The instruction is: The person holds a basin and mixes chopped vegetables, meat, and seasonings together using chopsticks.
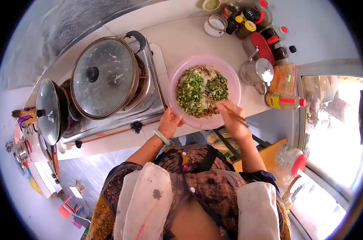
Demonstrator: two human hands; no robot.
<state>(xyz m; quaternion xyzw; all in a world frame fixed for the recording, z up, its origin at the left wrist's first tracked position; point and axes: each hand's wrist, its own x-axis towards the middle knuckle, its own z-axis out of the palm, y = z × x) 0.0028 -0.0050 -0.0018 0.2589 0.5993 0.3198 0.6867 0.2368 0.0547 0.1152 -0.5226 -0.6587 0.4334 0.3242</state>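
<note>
Head view: pink bowl (236,88) w/ chopped mix (190,85) sits on bench (173,40), right of stove (150,105). R hand (232,119): grip clamped on chopsticks (238,117), tips in mix; prob. mid-stir. L hand (170,123) at near-left rim, prob. bracing; can't tell if grip's closed. Next move calls for steady rim, chopsticks kept low, esp. nr edge, to avoid spills.

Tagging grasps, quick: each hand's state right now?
Left hand: at the pink bowl's near rim; grip can't be told.
Right hand: closed, holding chopsticks.
</note>
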